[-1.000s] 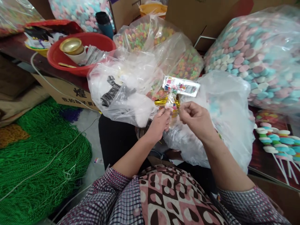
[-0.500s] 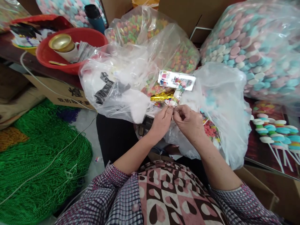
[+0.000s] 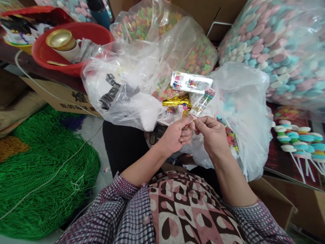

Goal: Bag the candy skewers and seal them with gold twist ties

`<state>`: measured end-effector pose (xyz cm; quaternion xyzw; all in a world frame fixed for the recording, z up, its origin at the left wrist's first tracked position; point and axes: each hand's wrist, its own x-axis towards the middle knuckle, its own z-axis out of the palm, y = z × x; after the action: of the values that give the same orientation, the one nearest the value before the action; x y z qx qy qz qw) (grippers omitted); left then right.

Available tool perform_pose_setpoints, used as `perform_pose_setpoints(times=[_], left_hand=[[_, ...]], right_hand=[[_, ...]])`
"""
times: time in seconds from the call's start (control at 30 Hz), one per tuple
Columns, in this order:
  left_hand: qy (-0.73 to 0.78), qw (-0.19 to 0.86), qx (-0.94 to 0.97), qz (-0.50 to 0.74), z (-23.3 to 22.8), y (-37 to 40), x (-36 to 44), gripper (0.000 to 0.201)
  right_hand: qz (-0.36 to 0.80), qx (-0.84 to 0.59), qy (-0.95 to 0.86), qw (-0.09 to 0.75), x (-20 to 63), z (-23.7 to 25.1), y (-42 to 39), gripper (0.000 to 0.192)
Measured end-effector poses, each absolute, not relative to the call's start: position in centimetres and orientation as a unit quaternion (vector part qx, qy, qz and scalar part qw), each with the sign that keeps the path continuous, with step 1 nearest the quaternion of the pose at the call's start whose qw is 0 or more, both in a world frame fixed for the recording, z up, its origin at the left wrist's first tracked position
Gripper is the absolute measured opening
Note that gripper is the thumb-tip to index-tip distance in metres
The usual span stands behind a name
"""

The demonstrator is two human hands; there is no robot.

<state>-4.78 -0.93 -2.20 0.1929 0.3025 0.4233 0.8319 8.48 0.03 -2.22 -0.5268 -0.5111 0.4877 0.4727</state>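
Observation:
Over my lap, my left hand is curled closed, thumb and forefinger pinching at the gathered end of a small clear printed bag. A bit of coloured print also shows between its fingers. My right hand meets it fingertip to fingertip, pinching a thin gold twist tie, mostly hidden by the fingers. Just beyond the hands lie a bundle of gold twist ties, a flat printed clear wrapper and a stack of printed wrappers.
Clear bags of ring-shaped gummies and pastel marshmallows stand behind. Candy skewers lie at the right. A red basin with a gold bowl is at the left. Green cord heaps on the floor.
My right hand has turned, its fingers now stretched toward the left hand's fingertips. My left fingers have curled in more. The printed wrapper beyond shows more fully. The view has shifted slightly.

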Motion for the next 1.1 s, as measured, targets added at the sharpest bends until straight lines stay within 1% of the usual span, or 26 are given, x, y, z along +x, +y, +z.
perform_pose_setpoints(times=[0.1,0.17,0.27,0.37,0.43,0.5,0.57,0.67,0.77,0.83,0.93,1.0,1.1], left_hand=[[0.277,0.863,0.198,0.373,-2.1,-0.9,-5.3,0.042],[0.263,0.881,0.199,0.34,-2.0,-0.9,-5.4,0.044],[0.239,0.902,0.196,0.301,-1.8,-1.0,-5.4,0.047],[0.227,0.912,0.184,0.288,-1.7,-0.9,-5.2,0.047],[0.227,0.91,0.174,0.299,-1.6,-0.9,-5.0,0.047],[0.237,0.899,0.169,0.328,-1.7,-1.0,-4.7,0.046],[0.265,0.873,0.166,0.375,-1.8,-1.1,-4.2,0.045],[0.321,0.819,0.167,0.445,-2.0,-1.2,-3.6,0.047],[0.361,0.779,0.169,0.484,-2.2,-1.0,-3.4,0.047],[0.374,0.763,0.178,0.496,-2.2,-0.8,-3.5,0.046],[0.371,0.759,0.2,0.495,-2.2,-0.6,-3.8,0.043],[0.362,0.776,0.211,0.472,-2.3,-0.6,-4.1,0.043],[0.352,0.804,0.233,0.419,-2.6,-0.8,-4.5,0.046]], right_hand=[[0.55,-0.492,-0.512,0.44,9.2,-2.1,0.2,0.035],[0.563,-0.473,-0.524,0.43,9.9,-2.0,0.3,0.034],[0.575,-0.432,-0.553,0.42,10.6,-2.0,0.3,0.039],[0.599,-0.398,-0.559,0.412,10.8,-2.8,0.4,0.031],[0.592,-0.403,-0.535,0.449,10.4,-3.8,0.4,0.025],[0.539,-0.435,-0.514,0.507,9.9,-4.7,0.5,0.019],[0.446,-0.482,-0.527,0.539,9.3,-5.2,0.4,0.015],[0.304,-0.524,-0.589,0.534,8.6,-5.3,0.0,0.013],[0.208,-0.53,-0.64,0.517,8.2,-4.8,-0.2,0.016],[0.18,-0.521,-0.66,0.51,8.1,-4.4,-0.1,0.017],[0.187,-0.505,-0.679,0.498,8.3,-4.0,0.0,0.015],[0.188,-0.516,-0.695,0.465,8.4,-3.7,0.0,0.016],[0.141,-0.546,-0.72,0.404,8.7,-3.1,-0.2,0.02]])
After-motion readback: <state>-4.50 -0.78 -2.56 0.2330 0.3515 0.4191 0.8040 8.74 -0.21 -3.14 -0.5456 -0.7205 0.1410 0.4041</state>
